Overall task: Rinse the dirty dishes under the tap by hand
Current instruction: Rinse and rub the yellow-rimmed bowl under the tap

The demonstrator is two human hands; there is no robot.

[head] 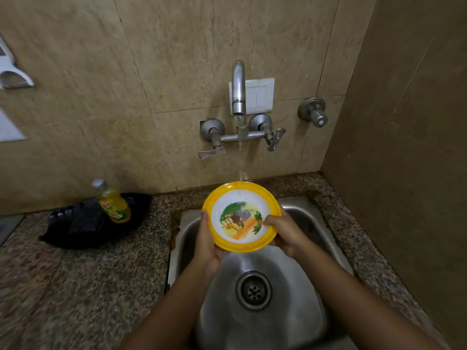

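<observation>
Now the bowl (pixel 241 215) hangs over the sink (pixel 298 286), pinched at two sides. The left hand (pixel 208 243) cups it from beneath with its thumb hooked on the yellow rim. The right hand (pixel 285 236) clamps the opposite rim, its thumb lying on the white inner face. Water (pixel 241 157) from the tap (pixel 238 89) strikes only the rim farthest from both grips, so the printed middle between the thumbs probably gets little flow. To rinse well, push the bowl forward or tip that far rim up, so the stream runs across the middle toward the wrists. Shifting the right thumb would expose the patch beneath it. Wet plastic is likely slippery, so both grips should be firm.
</observation>
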